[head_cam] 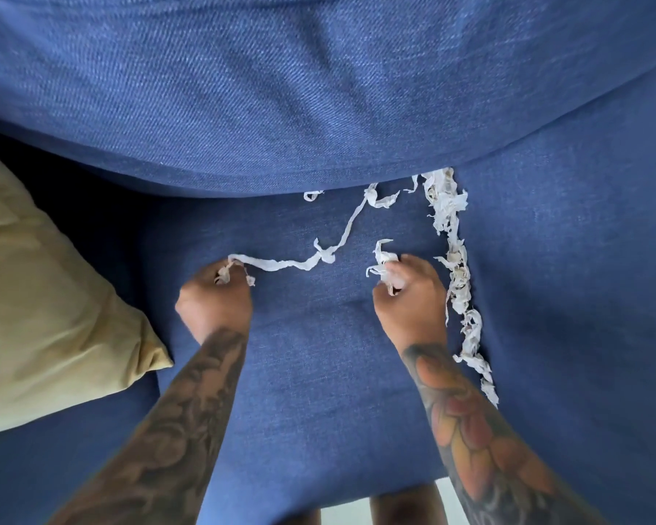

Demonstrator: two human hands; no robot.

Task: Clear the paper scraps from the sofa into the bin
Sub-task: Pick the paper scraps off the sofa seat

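White paper scraps lie on the blue sofa seat (311, 358). My left hand (214, 301) grips one end of a long twisted paper strip (341, 236) that runs up and right toward the back cushion. My right hand (409, 297) pinches a small bunch of scraps (383, 263). A dense line of shredded paper (457, 274) fills the gap between two seat cushions, just right of my right hand. A few small scraps (313, 195) sit at the foot of the back cushion. No bin is in view.
A tan pillow (42, 297) lies on the sofa at the left. The blue back cushion (300, 89) fills the top of the view. A second seat cushion (584, 297) lies to the right. A strip of pale floor (345, 515) shows at the bottom edge.
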